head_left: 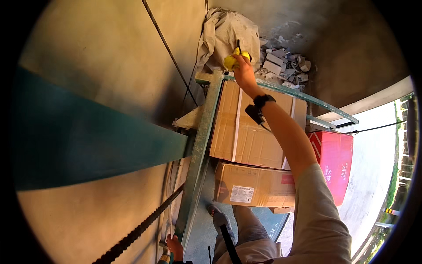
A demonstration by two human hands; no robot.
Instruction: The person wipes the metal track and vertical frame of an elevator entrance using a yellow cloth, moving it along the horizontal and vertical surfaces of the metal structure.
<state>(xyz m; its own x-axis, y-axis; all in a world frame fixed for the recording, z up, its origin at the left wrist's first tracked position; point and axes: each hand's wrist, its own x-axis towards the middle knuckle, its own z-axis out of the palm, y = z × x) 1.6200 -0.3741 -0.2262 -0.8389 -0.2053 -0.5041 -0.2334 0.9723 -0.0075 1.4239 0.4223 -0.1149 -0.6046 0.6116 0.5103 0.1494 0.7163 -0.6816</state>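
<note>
Stretched far forward, my right hand (243,66) is closed on a yellow object with black parts (231,62); its exact kind is hard to make out. It is held above the far end of a green metal frame (203,145), in front of a beige sheet (228,33). Below my right arm lie a large strapped cardboard box (257,127) and a second cardboard box (257,187) nearer to me. Low at the left, my left hand (175,247) has its fingers curled beside the frame's near end; what they grip is mostly hidden.
A red box (334,163) stands right of the cardboard boxes. Thick rope (143,226) and a thin cable (169,48) run along the left wall. A wide green beam (96,141) juts in from the left. Broken rubble (281,64) lies beyond the frame.
</note>
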